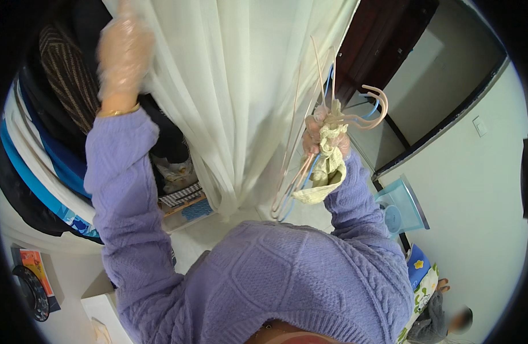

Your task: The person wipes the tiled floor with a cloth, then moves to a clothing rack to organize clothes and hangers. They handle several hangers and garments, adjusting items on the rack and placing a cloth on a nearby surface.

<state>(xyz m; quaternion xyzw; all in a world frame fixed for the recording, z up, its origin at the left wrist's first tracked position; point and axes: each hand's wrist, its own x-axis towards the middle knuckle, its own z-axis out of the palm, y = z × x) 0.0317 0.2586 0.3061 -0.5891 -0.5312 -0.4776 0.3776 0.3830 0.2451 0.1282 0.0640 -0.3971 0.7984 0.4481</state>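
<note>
My left hand, in a clear plastic glove, is raised at the left edge of a white curtain. It is blurred, and its fingertips run out at the top of the view, so I cannot tell whether it holds anything. My right hand, gloved the same way, is closed around several thin wire clothes hangers, pinkish and blue. Their hooks stick out to the right. A crumpled pale yellow cloth is bunched in that same hand and hangs below it.
Clothes hang at the left beside the curtain. Below them stand a checked basket and a storage box. A clear blue plastic bin is by the right wall. Another person is at the lower right, near a dark-framed doorway's wall.
</note>
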